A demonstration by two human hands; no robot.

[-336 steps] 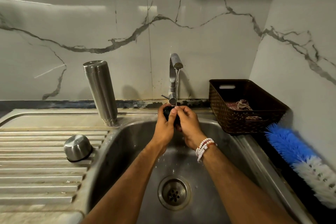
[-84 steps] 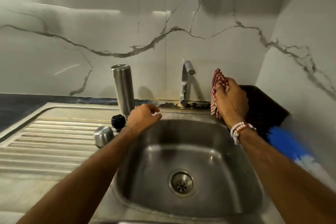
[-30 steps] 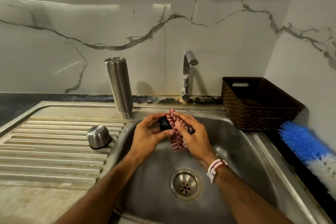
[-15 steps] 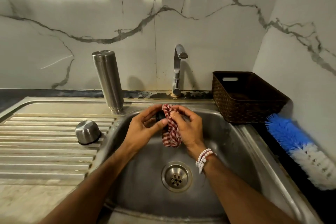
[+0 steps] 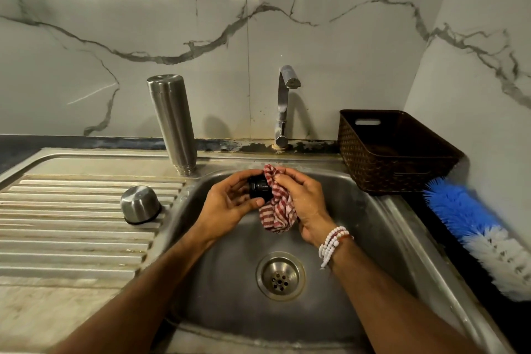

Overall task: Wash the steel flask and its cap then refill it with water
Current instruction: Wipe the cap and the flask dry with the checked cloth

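The steel flask (image 5: 172, 123) stands upside down at the back edge of the sink, left of the tap (image 5: 284, 103). Its steel cup cap (image 5: 140, 204) sits mouth down on the ribbed drainboard (image 5: 71, 224). Over the basin, my left hand (image 5: 230, 204) holds the small black stopper (image 5: 258, 188). My right hand (image 5: 304, 201) grips a red-and-white checked cloth (image 5: 277, 207) pressed against the stopper. No water runs from the tap.
A dark woven basket (image 5: 396, 152) stands right of the tap. A blue-and-white bottle brush (image 5: 477, 230) lies on the counter at the right. The sink basin (image 5: 359, 210) has a drain (image 5: 281, 276) at its middle. Marble walls close the back and right.
The running tap is now off. My right hand took the cloth from the basket, my left took the stopper from the drainboard; both now work together over the basin.
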